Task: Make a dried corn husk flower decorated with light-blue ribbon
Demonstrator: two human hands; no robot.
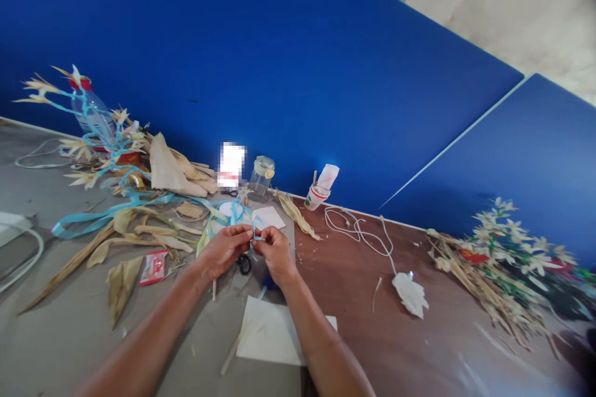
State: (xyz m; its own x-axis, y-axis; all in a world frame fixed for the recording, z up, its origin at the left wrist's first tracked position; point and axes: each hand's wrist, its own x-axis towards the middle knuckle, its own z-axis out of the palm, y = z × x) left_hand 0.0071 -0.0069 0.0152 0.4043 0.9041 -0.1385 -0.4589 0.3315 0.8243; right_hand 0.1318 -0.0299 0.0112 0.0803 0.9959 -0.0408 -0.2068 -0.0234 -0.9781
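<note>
Close together at the middle of the head view, my left hand (223, 252) and my right hand (278, 258) pinch a thin light blue ribbon (254, 233) between thumbs and fingertips. Whether a stem lies inside the ribbon is too small to tell. Just behind the fingers are a roll of light blue ribbon (231, 211) and a white card (269, 218). Black-handled scissors (243, 263) appear to lie below the hands, partly hidden. A longer light blue ribbon (86, 224) loops across the table at left, among dried corn husks (125, 223).
A plastic bottle (93, 115) with husk flowers on blue stems stands at left. Along the blue partition (279, 62) are a lidded glass jar (261, 177) and a white cup (317, 196). A white cable (358, 232) lies right, before more husk flowers (507, 236). White paper (267, 335) lies in front.
</note>
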